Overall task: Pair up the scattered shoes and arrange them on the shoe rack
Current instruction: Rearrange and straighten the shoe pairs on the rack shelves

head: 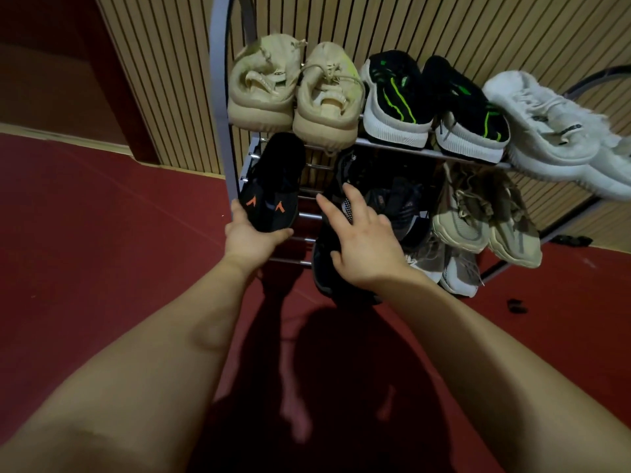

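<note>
Her left hand point(251, 233) grips a black orange-marked shoe point(273, 186) at the rack's point(218, 80) left edge, while her right hand point(362, 240), fingers spread, half hides a dark shoe point(327, 268).

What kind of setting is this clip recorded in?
Probably an indoor entryway or hallway corner, though hard to say more. A metal shoe rack loaded with sneakers stands against a slatted wood-panel wall, on a plain red floor.

left hand point(251, 235) gripping, right hand point(362, 240) spread open
</note>
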A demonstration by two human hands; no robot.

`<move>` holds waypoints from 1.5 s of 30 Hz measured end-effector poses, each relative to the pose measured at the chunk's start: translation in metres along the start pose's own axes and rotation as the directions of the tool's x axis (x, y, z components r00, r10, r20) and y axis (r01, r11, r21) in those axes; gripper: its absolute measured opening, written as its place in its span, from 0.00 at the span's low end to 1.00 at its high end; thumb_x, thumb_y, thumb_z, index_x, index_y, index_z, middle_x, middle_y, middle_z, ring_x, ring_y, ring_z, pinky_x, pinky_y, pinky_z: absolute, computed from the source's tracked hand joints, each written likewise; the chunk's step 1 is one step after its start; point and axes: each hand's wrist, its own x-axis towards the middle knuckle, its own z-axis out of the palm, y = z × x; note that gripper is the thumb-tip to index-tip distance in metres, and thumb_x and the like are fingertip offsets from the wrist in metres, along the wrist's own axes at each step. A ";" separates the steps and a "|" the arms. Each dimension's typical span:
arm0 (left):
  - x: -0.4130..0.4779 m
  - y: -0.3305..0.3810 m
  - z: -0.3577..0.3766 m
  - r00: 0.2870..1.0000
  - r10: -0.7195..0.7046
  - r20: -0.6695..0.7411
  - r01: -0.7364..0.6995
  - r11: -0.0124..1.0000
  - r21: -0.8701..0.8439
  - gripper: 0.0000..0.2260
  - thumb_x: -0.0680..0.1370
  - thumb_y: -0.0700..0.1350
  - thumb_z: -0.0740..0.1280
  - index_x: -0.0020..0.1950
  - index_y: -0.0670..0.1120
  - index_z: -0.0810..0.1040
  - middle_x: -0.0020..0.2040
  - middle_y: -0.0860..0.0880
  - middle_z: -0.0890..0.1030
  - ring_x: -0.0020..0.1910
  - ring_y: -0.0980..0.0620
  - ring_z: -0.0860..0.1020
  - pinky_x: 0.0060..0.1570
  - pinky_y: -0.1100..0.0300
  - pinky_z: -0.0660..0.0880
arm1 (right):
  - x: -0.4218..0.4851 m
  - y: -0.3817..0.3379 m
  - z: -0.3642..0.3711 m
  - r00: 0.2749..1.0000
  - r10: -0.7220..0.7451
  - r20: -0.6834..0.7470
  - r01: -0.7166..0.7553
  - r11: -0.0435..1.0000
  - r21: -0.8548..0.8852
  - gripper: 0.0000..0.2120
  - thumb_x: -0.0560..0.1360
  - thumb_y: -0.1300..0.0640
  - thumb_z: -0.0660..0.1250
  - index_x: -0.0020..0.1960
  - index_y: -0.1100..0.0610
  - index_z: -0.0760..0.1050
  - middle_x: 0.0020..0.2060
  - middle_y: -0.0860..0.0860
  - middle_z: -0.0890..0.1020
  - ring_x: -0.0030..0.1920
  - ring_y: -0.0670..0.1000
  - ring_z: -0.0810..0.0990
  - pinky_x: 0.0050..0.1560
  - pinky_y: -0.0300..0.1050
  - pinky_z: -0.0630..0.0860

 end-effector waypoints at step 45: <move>-0.046 -0.013 -0.118 0.949 -0.202 0.241 0.301 0.805 -0.510 0.15 0.78 0.41 0.64 0.65 0.49 0.74 0.52 0.48 0.81 0.44 0.51 0.80 0.45 0.59 0.78 | 0.038 -0.116 0.021 0.984 0.142 0.110 -0.170 0.937 0.306 0.48 0.64 0.31 0.69 0.72 0.55 0.55 0.65 0.55 0.66 0.64 0.59 0.70 0.59 0.54 0.73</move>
